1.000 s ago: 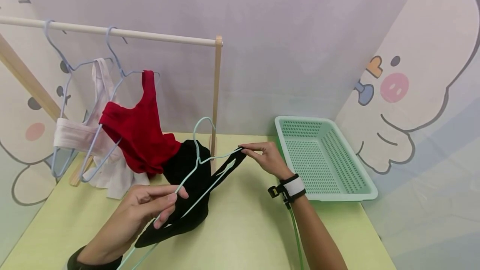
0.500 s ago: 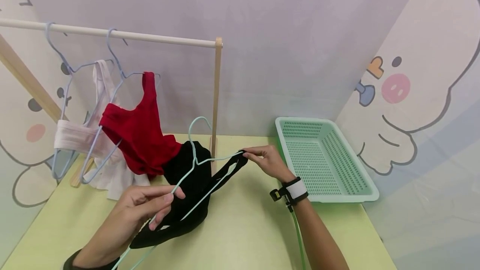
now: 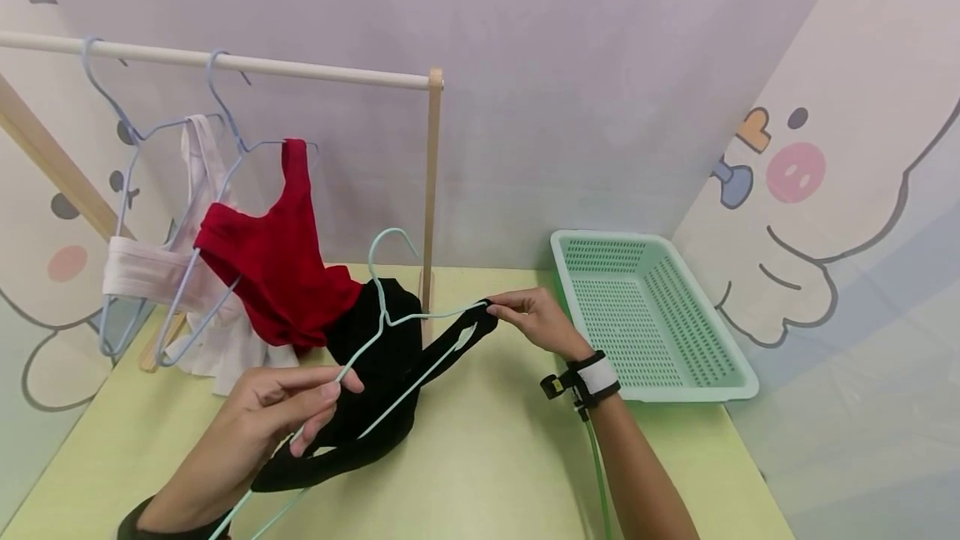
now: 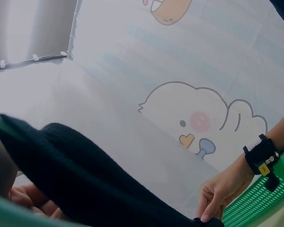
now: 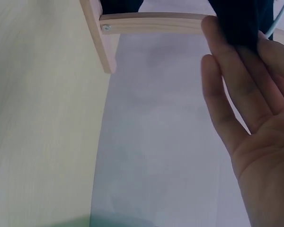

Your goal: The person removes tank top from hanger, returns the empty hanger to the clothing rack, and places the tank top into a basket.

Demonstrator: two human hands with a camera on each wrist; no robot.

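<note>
In the head view my left hand (image 3: pixel 262 411) pinches the left arm of a mint-green clothes hanger (image 3: pixel 383 298) between thumb and fingers. A black tank top (image 3: pixel 393 357) hangs from it, one strap looped round the left arm below my fingers. At the hanger's right tip, my right hand (image 3: pixel 538 323) pinches the other strap between thumb and fingertips. Black fabric (image 4: pixel 80 165) crosses the left wrist view and hides much of the left hand. In the right wrist view the strap (image 5: pixel 241 23) comes down between the thumb and fingers.
Behind the hands stands a clothes rack (image 3: pixel 300 69) bearing a red tank top (image 3: pixel 273 273) and a white top (image 3: pixel 150 273) on blue hangers. At the right, a green plastic basket (image 3: pixel 720 394) sits on the pale yellow table (image 3: pixel 480 465).
The hanger's hook and my left hand have shifted slightly left. My right hand, still pinching the strap, has moved a little right and down.
</note>
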